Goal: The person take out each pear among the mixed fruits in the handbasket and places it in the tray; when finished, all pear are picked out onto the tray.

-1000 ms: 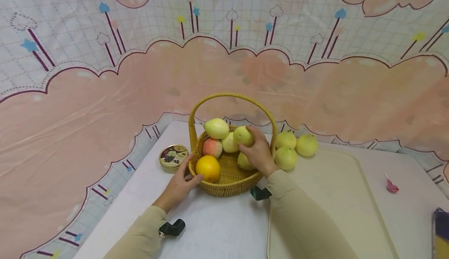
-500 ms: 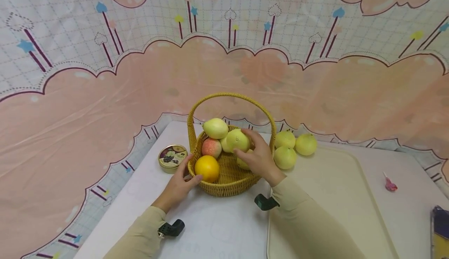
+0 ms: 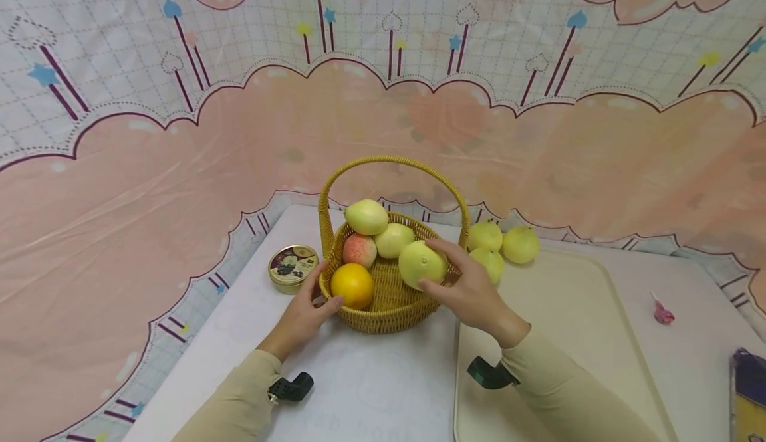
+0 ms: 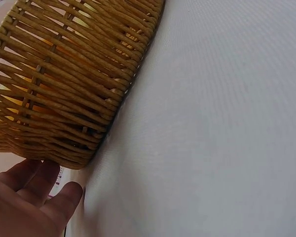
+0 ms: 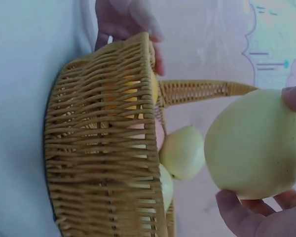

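My right hand [image 3: 475, 289] holds a round pale green fruit [image 3: 421, 265] between thumb and fingers, raised above the right side of a wicker basket [image 3: 383, 322]. In the right wrist view that fruit hangs clear of the rim. My left hand [image 3: 302, 312] grips the basket's left rim, thumb over the front and fingers on the outer side. Inside are an orange [image 3: 352, 286], a pinkish peach [image 3: 360, 250], and pale green fruits [image 3: 393, 240], one of them [image 3: 366, 217] resting high at the back. The basket's right side is partly hidden behind the held fruit.
Several more pale green fruits [image 3: 520, 244] sit right of the basket, by a cream tray [image 3: 556, 335]. A round tin [image 3: 293, 266] stands on the left. Farther right lie a pink lollipop [image 3: 663, 312] and a dark blue and yellow packet [image 3: 749, 395]. The basket's tall handle [image 3: 391, 159] arches overhead.
My right hand has carried the pale green fruit from the back of the basket to its right side and toward me. The left hand has stayed on the rim.
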A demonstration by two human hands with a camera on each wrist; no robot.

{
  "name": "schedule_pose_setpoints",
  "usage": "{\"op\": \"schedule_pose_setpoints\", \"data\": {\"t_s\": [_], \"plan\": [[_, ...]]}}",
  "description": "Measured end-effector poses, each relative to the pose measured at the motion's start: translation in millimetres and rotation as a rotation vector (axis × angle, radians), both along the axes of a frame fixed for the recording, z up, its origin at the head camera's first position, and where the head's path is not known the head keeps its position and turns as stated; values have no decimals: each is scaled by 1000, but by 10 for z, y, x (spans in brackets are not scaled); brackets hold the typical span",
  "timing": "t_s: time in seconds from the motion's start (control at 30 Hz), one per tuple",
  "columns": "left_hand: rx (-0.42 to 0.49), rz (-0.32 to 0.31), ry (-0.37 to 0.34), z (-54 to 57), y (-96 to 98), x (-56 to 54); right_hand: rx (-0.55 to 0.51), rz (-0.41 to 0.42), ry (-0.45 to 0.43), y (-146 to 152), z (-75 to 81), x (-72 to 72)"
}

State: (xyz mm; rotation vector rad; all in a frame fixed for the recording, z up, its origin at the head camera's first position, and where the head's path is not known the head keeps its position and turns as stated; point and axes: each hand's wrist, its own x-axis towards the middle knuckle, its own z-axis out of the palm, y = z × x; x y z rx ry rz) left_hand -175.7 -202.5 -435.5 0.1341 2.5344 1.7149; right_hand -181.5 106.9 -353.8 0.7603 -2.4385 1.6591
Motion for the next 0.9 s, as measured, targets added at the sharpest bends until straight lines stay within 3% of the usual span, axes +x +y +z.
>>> {"op": "schedule_pose_setpoints", "data": {"t_s": [0.13,0.37,0.9], "plan": [[6,3,-1,1,-1,-3,-3,7,-7,157,6,78],[8,4,2,11,4,3,-13,-6,54,435,-13,168],[21,5,-10,17,6,13,89,-180,119,1043,-110,271]]}}
